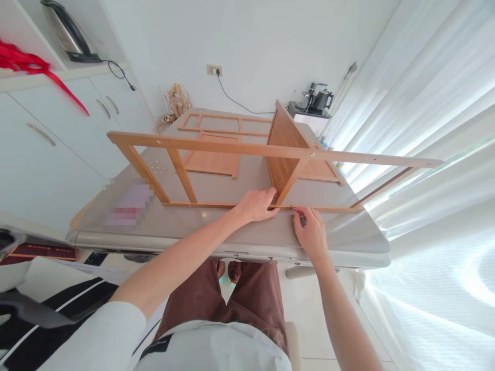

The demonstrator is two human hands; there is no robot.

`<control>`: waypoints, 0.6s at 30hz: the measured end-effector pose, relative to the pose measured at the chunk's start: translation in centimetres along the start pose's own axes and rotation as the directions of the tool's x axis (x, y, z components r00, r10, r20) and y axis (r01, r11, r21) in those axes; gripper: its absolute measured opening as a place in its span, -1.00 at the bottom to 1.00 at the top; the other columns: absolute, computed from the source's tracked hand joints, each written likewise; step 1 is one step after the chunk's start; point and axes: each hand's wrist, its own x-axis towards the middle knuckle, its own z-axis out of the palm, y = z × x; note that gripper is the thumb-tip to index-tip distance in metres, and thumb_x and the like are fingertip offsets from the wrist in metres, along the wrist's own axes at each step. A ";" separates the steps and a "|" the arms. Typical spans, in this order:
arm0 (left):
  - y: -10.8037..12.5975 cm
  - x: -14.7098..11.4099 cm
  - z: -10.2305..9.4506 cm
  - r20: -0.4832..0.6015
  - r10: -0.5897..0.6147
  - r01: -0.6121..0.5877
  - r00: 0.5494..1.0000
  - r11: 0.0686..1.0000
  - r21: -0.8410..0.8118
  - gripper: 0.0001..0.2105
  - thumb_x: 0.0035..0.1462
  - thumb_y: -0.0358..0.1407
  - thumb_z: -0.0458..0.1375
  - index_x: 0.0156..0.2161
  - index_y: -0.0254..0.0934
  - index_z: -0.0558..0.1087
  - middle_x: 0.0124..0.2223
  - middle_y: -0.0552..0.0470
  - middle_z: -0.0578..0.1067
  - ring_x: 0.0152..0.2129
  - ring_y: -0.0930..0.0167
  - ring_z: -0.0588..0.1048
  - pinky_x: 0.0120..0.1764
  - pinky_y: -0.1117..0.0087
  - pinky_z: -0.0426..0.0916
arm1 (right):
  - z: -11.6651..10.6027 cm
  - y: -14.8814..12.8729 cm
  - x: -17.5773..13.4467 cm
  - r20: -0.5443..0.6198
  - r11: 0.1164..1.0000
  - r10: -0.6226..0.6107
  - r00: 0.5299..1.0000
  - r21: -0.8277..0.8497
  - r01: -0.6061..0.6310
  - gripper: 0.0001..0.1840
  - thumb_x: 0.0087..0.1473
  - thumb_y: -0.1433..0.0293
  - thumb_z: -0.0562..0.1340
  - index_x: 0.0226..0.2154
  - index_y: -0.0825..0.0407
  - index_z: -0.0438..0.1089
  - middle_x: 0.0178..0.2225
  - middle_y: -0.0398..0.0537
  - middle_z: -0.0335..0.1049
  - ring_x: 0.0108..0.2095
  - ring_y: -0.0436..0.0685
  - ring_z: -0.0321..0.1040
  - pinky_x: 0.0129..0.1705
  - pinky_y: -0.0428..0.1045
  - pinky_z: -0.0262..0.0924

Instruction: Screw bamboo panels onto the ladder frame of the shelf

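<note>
Your left hand (258, 205) is gripping the lower rail (216, 205) of the wooden frame (209, 144) beside the panel (282, 129); your right hand (311, 229) is pinching a small metal tool (302, 219). The frame is standing on edge on the table (216, 224); firm bracing should be aiding tool alignment.

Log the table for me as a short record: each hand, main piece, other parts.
left hand: gripping the lower rail of the wooden frame, beside the upright board
right hand: pinching a small dark item, mostly hidden, near that rail
main piece: wooden frame, standing on a long edge on the table
other parts: second frame and two panels lying flat behind it
</note>
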 end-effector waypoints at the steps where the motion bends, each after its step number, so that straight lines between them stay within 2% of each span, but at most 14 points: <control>1: 0.0 0.0 0.1 0.004 0.007 -0.007 1.000 1.000 0.021 -0.60 0.21 -0.02 0.08 0.01 -0.27 0.32 -0.07 -0.13 0.58 -0.20 0.15 0.57 -0.29 0.23 0.36 | 0.0 0.0 0.0 0.008 1.000 -0.005 1.000 0.001 0.005 -0.83 0.27 0.33 0.10 -0.19 -0.04 0.39 -0.26 -0.03 0.47 -0.20 0.18 0.33 -0.12 0.09 0.23; 6: 0.2 -0.1 0.2 0.015 0.077 -0.078 0.997 0.991 0.106 -0.67 0.28 -0.05 -0.01 -0.12 -0.26 0.43 -0.13 -0.11 0.57 -0.17 0.18 0.55 -0.29 0.25 0.37 | 0.0 0.0 0.1 0.024 1.000 -0.023 0.999 0.006 0.023 -0.84 0.26 0.36 0.11 -0.19 -0.03 0.40 -0.26 -0.02 0.46 -0.19 0.19 0.33 -0.11 0.09 0.23; 18: -0.1 -0.1 -0.2 0.023 0.146 -0.147 0.989 0.985 0.089 -0.72 0.30 -0.11 -0.03 -0.18 -0.18 0.46 -0.16 0.02 0.58 -0.22 0.29 0.55 -0.30 0.34 0.35 | -0.4 -0.3 0.3 0.037 1.000 -0.012 0.999 0.009 0.012 -0.84 0.26 0.40 0.09 -0.20 -0.04 0.39 -0.25 -0.03 0.45 -0.18 0.18 0.31 -0.08 0.09 0.22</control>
